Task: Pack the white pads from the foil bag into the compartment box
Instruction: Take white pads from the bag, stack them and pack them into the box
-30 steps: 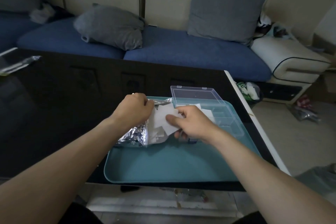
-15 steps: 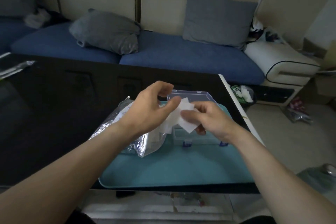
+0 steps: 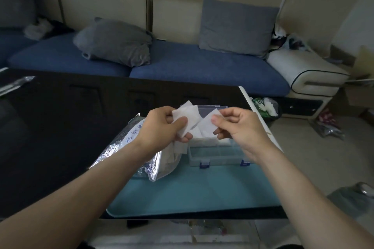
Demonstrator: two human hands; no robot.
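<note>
Had my left hand [image 3: 162, 127] pinching a small bunch of thin white square pads [image 3: 187, 116] and my right hand [image 3: 234, 125] pinching a single one [image 3: 208, 124] by its corner, both held up just over the clear plastic compartment box [image 3: 218, 152] on the teal tray [image 3: 192, 194]. More pads sat in the crinkly silver foil bag [image 3: 129, 147]. They looked feather-light and floppy — probably cling together, so I'd grab edges, not faces.

Bare forearms, hands [image 3: 162, 127]; no sleeves visible.
</note>
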